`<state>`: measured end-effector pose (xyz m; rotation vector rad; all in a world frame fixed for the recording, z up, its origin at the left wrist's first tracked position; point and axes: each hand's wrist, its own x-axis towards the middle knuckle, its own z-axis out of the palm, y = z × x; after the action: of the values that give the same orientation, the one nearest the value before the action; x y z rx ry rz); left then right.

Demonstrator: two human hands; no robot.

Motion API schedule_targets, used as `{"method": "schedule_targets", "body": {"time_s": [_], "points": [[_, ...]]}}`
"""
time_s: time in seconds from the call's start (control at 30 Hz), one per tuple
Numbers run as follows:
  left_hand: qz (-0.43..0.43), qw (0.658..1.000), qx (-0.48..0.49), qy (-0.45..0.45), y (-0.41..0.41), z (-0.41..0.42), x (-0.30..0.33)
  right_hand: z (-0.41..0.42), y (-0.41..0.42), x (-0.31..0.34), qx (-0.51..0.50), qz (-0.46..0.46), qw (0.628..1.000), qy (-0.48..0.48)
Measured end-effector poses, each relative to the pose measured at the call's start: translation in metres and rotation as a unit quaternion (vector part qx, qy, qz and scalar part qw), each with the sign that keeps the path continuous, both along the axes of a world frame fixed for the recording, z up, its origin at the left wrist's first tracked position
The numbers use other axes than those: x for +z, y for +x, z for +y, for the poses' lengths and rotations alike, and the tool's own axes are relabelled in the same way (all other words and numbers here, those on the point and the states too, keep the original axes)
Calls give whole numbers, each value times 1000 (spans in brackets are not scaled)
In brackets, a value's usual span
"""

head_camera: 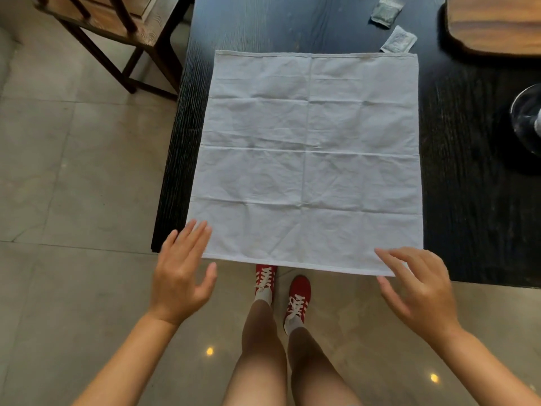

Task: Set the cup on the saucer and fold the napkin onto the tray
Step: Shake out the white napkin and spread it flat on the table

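A white square napkin [310,159] lies spread flat on the dark table [468,215], creased into a grid, its near edge hanging slightly over the table's front. My left hand [181,273] hovers open at the napkin's near left corner, fingers spread and holding nothing. My right hand [418,288] is open at the near right corner, its fingertips over the hem. A wooden tray [494,24] sits at the far right of the table. A glass object [527,118] shows at the right edge; I cannot tell if it is the cup.
Two small sachets [386,10] [399,41] lie on the table beyond the napkin. A wooden chair [117,33] stands on the tiled floor at the far left. My legs and red shoes [281,291] are below the table's front edge.
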<state>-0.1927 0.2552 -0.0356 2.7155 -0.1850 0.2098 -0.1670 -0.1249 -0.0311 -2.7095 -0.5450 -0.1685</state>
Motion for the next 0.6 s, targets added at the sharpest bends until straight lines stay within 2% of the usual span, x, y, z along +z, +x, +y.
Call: {"method": "schedule_targets", "body": {"time_s": [0.1,0.2,0.27,0.43,0.6], "points": [[41,999,-16,11,35,-77,5,53,19,-1,-37,36,999,2],[96,992,-19,85,68,-134,-15,101,41,-16,-69,102,991,-57],[125,986,-16,112,80,-144,-31,109,50,-28,-81,126,984,-96],[138,982,-35,124,86,-107,-43,63,59,-37,-76,139,975,-156],[178,974,64,124,85,-37,-42,12,67,-30,-143,155,961,-178]]}}
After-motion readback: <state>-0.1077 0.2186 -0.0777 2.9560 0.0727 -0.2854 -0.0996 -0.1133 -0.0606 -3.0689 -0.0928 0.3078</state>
